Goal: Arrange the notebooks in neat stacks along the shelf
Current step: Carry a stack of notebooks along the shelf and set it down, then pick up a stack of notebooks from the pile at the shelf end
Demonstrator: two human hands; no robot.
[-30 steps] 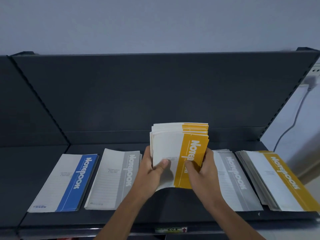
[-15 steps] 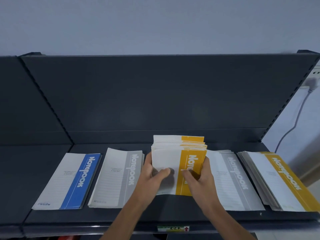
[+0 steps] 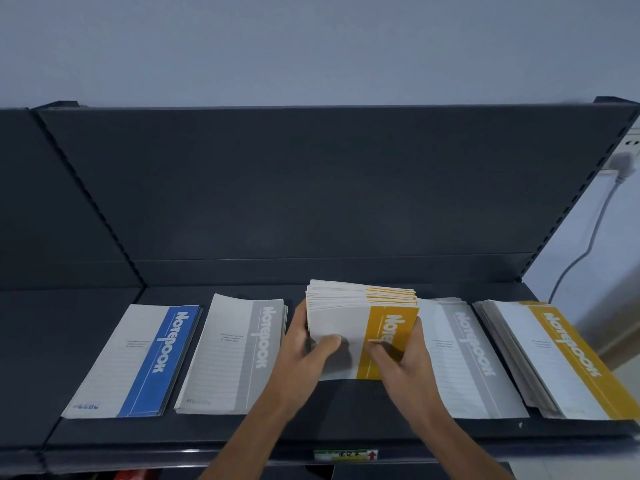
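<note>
A thick stack of yellow-and-white notebooks [image 3: 360,320] sits at the middle of the dark shelf [image 3: 329,410], its far end tipped up and its edges fanned. My left hand [image 3: 304,351] grips the stack's left side, thumb on the cover. My right hand [image 3: 401,355] grips its right side, fingers on the yellow band. On the shelf lie a blue notebook stack [image 3: 138,362] at the left, a grey stack [image 3: 235,355] beside it, another grey stack [image 3: 467,358] right of my hands, and a yellow stack [image 3: 554,358] at the far right.
The shelf's dark back panel [image 3: 311,188] rises behind the stacks. A price label [image 3: 346,455] is on the front rail. A white plug and cable [image 3: 595,220] hang on the wall at the right. Another shelf section [image 3: 52,341] adjoins on the left.
Both hands have lowered the yellow stack from a raised, tilted hold down toward the shelf; it now lies flatter and lower between the two grey stacks.
</note>
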